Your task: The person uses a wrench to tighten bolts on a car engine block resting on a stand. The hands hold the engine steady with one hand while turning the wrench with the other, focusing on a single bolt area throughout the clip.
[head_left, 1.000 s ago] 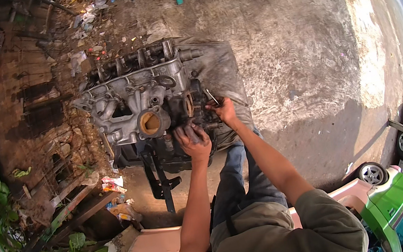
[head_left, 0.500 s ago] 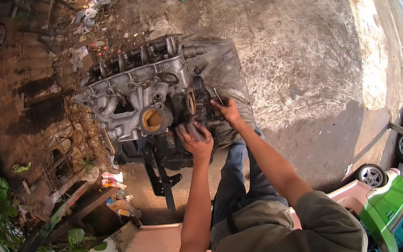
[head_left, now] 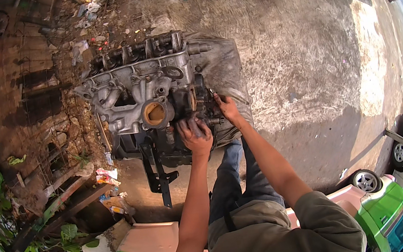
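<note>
Both hands are in at the near end of the engine block (head_left: pixel 146 95), which sits on a dark sheet (head_left: pixel 228 77) on the concrete floor (head_left: pixel 302 31): the left hand (head_left: pixel 196 136) has its grip curled shut over a grimy fitting there, and the right hand (head_left: pixel 226 108), just beside it, is pinched on a thin tool. That oily metal looks slippery, so a grip could slide off and bark knuckles on the casting. The block itself is grey, greasy aluminium with a round rust-orange opening facing up.

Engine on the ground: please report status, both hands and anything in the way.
Left hand on engine front, grip unclear. Right hand at engine's right side, small tool by its fingers. Nothing blocking.
</note>
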`<state>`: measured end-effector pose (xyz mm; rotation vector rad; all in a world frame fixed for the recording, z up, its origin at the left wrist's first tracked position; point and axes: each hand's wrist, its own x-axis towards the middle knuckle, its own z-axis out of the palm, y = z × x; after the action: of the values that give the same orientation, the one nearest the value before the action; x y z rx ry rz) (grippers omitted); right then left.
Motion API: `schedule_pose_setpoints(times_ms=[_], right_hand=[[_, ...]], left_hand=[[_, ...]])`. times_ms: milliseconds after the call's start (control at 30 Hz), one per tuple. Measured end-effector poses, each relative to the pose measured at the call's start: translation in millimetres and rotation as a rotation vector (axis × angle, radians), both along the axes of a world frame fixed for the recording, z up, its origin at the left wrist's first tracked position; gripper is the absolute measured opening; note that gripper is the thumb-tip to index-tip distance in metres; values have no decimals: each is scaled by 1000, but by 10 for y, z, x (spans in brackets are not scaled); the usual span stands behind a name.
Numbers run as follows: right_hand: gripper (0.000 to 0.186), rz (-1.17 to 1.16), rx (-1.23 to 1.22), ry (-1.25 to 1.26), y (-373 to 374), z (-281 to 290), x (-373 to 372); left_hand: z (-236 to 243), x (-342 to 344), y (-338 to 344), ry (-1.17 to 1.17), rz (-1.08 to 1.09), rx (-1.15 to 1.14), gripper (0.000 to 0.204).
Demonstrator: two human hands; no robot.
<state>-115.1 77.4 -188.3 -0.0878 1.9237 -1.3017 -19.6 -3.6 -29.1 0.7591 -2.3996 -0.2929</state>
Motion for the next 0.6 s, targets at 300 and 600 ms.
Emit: schedule_pose_setpoints(times_ms=[300,600], right_hand=[[37,-66,-404,-96,416,47,321],[38,-61,-469,-197,314,-36,366]], left_hand=[[-13,5,-9,-4,-11,3,15],[-38,23,4,-18,-10,44,18]])
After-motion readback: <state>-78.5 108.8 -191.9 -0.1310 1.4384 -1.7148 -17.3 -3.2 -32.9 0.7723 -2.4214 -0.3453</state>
